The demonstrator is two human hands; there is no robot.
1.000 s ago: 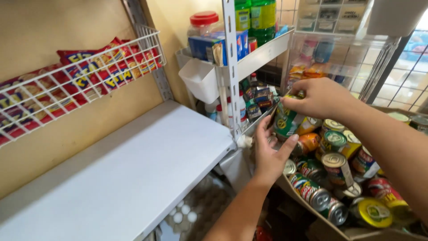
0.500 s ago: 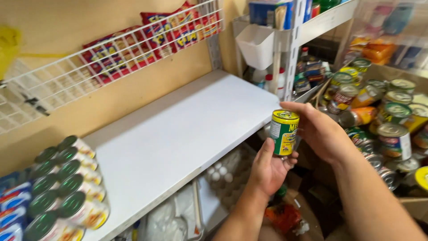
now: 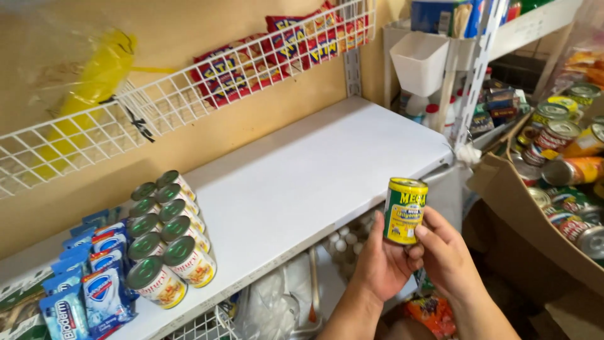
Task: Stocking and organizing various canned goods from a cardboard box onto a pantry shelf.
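White shelf (image 3: 302, 182) mostly bare right of stacked cans (image 3: 167, 242); both hands, left (image 3: 384, 264) and right (image 3: 443, 255), grasp upright yellow can (image 3: 405, 210) just off shelf's front edge, box (image 3: 535, 220) close right.

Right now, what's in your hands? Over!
Left hand and right hand both gripping one yellow-and-green can, upright. White shelf beyond it bare in the middle. Stacked cans lying at its left end.

I see a metal can (image 3: 405, 210) with a glossy yellow-green paper label, held over a smooth, matt white shelf (image 3: 314, 170). The rack (image 3: 157, 119) above is white coated wire; the box (image 3: 535, 220) at right is rough brown cardboard.
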